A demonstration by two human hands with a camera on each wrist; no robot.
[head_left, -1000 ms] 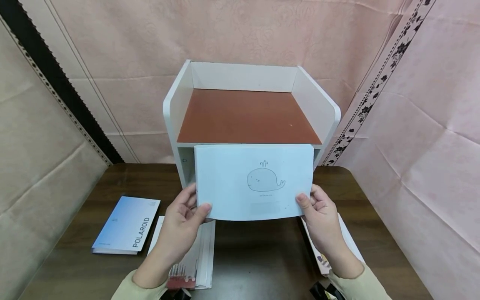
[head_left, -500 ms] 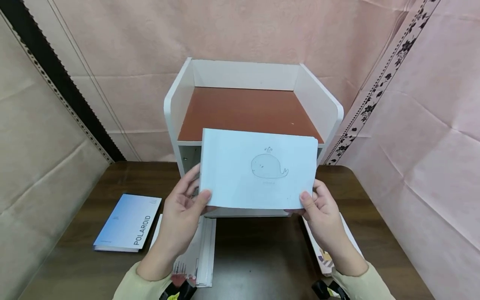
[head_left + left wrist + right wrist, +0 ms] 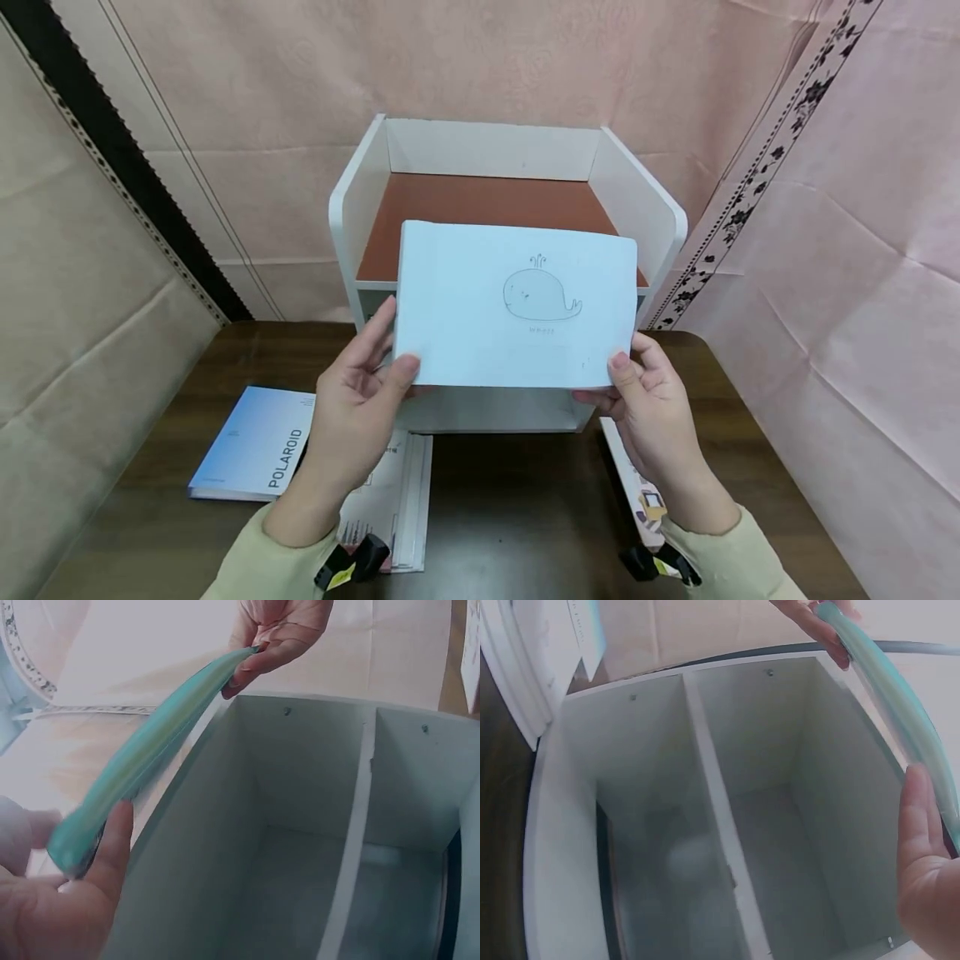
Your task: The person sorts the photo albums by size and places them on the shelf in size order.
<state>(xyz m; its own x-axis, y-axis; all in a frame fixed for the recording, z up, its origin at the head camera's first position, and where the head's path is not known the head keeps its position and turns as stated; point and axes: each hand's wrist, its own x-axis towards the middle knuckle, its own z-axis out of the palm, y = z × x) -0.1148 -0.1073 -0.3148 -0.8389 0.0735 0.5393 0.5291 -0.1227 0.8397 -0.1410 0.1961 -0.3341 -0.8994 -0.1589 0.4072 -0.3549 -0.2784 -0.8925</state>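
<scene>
A light blue soft-covered notebook (image 3: 517, 312) with a line-drawn whale is raised in front of the white shelf, its cover facing me. My left hand (image 3: 356, 417) pinches its lower left corner, thumb on the cover and fingers behind. At the lower right corner my right hand (image 3: 656, 408) grips it the same way. From the side, in the left wrist view, the notebook (image 3: 150, 750) looks bowed, with its pages between the blue covers. The right wrist view shows the notebook (image 3: 896, 697) too, above the shelf's open front. Its back is hidden from the head view.
The white shelf (image 3: 360, 200) has a brown top board and two lower compartments split by a divider (image 3: 716, 787). A blue POLAROID book (image 3: 255, 442) and a stack of white books (image 3: 412, 500) lie left on the dark table (image 3: 517, 517); another white book (image 3: 630, 483) lies right.
Both hands have lifted the notebook from the front of the lower compartments up across the brown top board. It tilted slightly on the way. The books on the table have stayed put.
</scene>
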